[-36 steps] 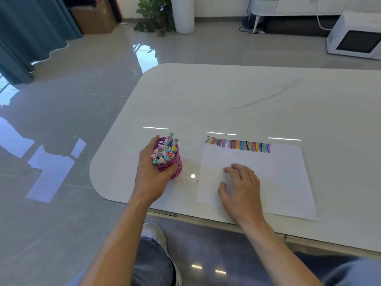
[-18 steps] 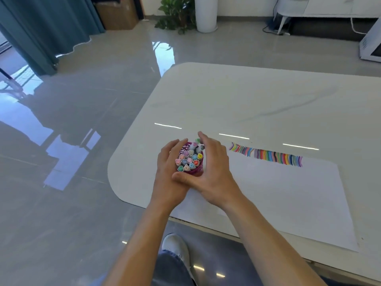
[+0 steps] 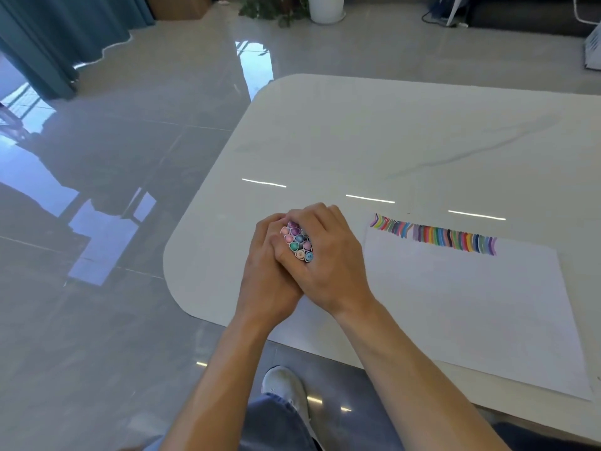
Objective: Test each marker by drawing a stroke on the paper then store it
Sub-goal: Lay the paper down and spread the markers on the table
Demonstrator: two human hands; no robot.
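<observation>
Our left grip and right grip bare, forearms uncovered, blue denim trousers on our leg, one white sneaker

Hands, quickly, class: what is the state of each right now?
Left hand: closed round the bundle of markers.
Right hand: closed round the same bundle.

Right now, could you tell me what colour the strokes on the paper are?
Multicoloured, a rainbow row of strokes along the paper's far edge; head view.
</observation>
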